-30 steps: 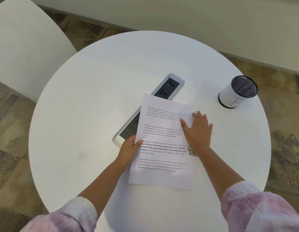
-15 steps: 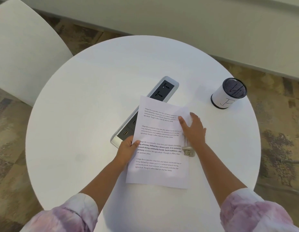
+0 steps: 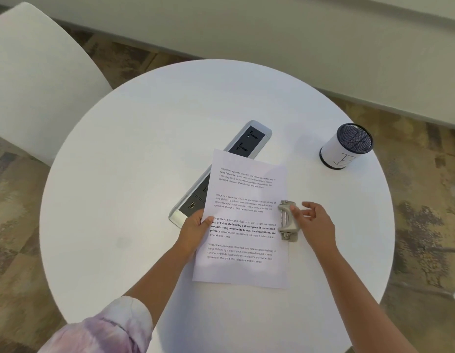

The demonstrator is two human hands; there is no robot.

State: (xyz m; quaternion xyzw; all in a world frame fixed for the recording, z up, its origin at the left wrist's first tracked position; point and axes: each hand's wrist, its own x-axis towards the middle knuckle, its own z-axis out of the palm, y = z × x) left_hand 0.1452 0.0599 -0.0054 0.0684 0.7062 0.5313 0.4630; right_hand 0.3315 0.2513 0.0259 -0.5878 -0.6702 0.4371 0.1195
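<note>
A printed sheet of paper (image 3: 244,220) lies on the round white table (image 3: 124,189). My left hand (image 3: 194,229) pinches its left edge, thumb on top of the text. A small grey metal hole punch (image 3: 287,220) sits on the sheet's right edge. My right hand (image 3: 314,221) is just right of the punch, fingers relaxed and spread, with the thumb tip touching the punch's side.
A grey power strip (image 3: 236,154) with black sockets lies diagonally, partly under the sheet's top left. A white cup with a black mesh inside (image 3: 344,146) stands at the table's right rim. A white chair (image 3: 35,77) is at the far left.
My right hand has lifted off the paper and slid right, uncovering the hole punch on the sheet's right edge. My left hand keeps its hold on the left edge.
</note>
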